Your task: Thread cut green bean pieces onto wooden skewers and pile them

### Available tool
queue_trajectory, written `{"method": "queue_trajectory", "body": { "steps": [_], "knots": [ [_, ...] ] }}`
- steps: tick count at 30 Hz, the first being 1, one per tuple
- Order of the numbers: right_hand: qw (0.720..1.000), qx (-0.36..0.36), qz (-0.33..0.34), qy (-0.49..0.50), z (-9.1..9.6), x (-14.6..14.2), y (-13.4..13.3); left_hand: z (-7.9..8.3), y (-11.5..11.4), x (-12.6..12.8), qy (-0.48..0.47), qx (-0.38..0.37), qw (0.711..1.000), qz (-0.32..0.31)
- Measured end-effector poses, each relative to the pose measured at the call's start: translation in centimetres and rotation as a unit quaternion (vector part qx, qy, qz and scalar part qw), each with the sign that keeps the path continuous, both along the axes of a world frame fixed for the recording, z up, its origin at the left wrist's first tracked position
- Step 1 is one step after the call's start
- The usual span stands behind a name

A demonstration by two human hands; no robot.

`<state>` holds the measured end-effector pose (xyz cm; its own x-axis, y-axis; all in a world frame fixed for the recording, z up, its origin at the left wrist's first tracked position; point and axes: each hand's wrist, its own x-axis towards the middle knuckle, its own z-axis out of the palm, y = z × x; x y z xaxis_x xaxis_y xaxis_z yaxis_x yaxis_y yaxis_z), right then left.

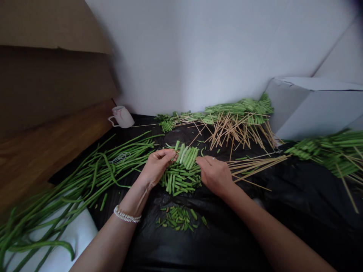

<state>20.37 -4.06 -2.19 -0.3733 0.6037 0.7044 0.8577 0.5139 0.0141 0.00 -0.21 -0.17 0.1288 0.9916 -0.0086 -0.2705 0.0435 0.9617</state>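
Observation:
My left hand (155,166) and my right hand (215,174) both close their fingers on a row of short green bean pieces (187,155) lined up side by side, held between them just above a loose pile of cut bean pieces (180,181) on the black plastic sheet (249,226). Whether a skewer runs through the row is hidden. A pearl bracelet sits on my left wrist. A bundle of bare bamboo skewers (255,164) lies right of my right hand.
Long uncut green beans (93,177) spread across the left. Small trimmed ends (178,218) lie near me. Skewered bean rows pile at the back (235,113) and right (331,149). A white mug (122,116) stands at back left, and a white box (314,107) at right.

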Motion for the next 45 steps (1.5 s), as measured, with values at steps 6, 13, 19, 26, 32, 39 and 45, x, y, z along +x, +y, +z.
{"method": "queue_trajectory", "body": {
  "steps": [6, 13, 19, 26, 32, 39, 45],
  "knots": [
    [1.000, 0.007, -0.001, -0.012, -0.1, 0.0, 0.0, 0.0, -0.2, 0.4, 0.012, -0.012, 1.000, 0.022],
    [1.000, 0.003, -0.008, -0.029, 0.1, 0.2, 0.2, -0.3, 0.2, -0.1, 0.145, 0.059, 0.987, 0.045],
    [0.998, 0.036, -0.041, -0.039, 0.2, 1.0, 0.6, 0.1, 0.3, -1.2, 0.426, 0.263, 0.863, 0.066],
    [0.998, 0.037, -0.041, -0.043, 0.1, 1.2, 0.7, -0.8, 0.4, -1.8, 0.627, 0.343, 0.699, 0.001],
    [0.998, 0.038, -0.035, -0.039, 0.1, 1.1, 0.7, -1.1, 0.4, -1.9, 0.632, 0.332, 0.700, -0.014],
    [0.998, 0.042, -0.030, -0.023, 0.3, 1.1, 0.6, -0.6, 0.4, -1.4, 0.549, 0.324, 0.770, 0.032],
    [0.998, 0.044, -0.026, -0.020, 0.3, 1.0, 0.6, -0.2, 0.6, -1.2, 0.304, 0.192, 0.923, 0.140]
  ]
}}
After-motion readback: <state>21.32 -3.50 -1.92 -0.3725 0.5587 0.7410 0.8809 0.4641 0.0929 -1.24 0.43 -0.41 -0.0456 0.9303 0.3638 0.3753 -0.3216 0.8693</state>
